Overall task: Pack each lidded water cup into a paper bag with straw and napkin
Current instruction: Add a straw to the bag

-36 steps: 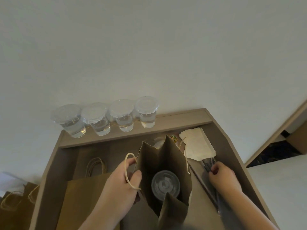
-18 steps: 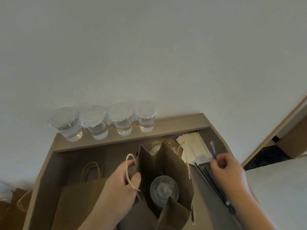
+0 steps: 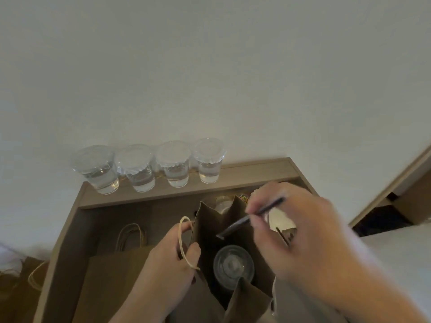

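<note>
Grips the open paper bag (image 3: 210,226) at its rim with the left hand (image 3: 172,255). Pinches a dark straw (image 3: 250,217) in the right hand (image 3: 300,231), slanted tip-down over the bag mouth. Best to keep the mouth spread and slide the straw down beside the lid, not onto it. To count: one lidded cup (image 3: 234,266) upright inside the bag, four lidded water cups (image 3: 173,164) on the back ledge (image 3: 256,169), one straw in hand.

Cup (image 3: 233,266) in bag (image 3: 211,231); 4 cups (image 3: 149,167) on ledge (image 3: 247,174) behind
</note>
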